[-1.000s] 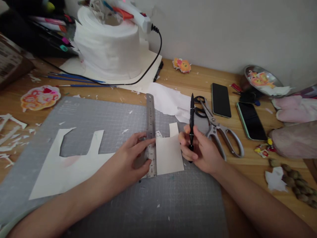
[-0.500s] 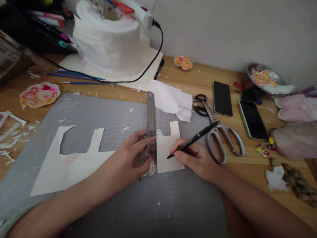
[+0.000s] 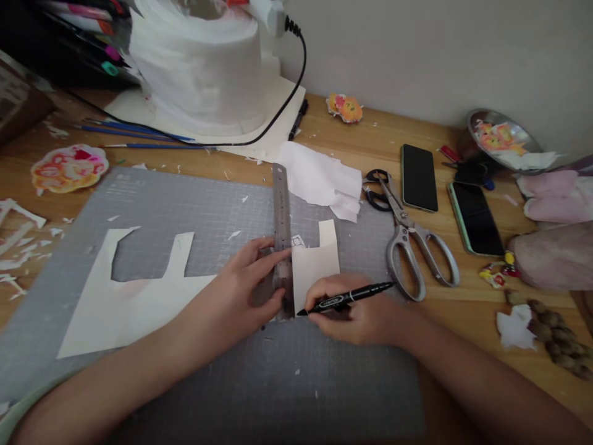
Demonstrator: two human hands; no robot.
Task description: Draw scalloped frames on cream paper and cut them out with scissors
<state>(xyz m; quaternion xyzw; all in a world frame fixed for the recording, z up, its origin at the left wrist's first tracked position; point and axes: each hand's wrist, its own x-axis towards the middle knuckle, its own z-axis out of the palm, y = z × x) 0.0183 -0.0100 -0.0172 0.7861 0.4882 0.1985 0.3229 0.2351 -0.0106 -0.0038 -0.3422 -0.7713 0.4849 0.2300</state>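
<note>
My left hand (image 3: 245, 287) holds a steel ruler (image 3: 280, 210) down on the cut piece of white card (image 3: 315, 266), fingers and thumb pressed on the metal. The ruler runs along the card's left side. In my right hand (image 3: 365, 318) is a black marker pen (image 3: 343, 300), its tip at the card's lower left corner, close by the ruler's edge. A small drawn figure (image 3: 297, 241) shows beside the ruler near the card's top. A larger white card with cut-outs (image 3: 125, 309) lies partly under my left forearm.
A grey cutting mat (image 3: 222, 395) lies beneath the work. Scissors (image 3: 404, 225), two phones (image 3: 419, 176) and a metal bowl (image 3: 504, 136) are to the right. Behind stand a white roll (image 3: 199, 74) and a black cable (image 3: 301, 68); paper scraps (image 3: 13, 232) lie left.
My right hand has moved the marker down and left, from the card's middle to its lower corner by the ruler. The pen now lies flatter. My left hand stays on the ruler.
</note>
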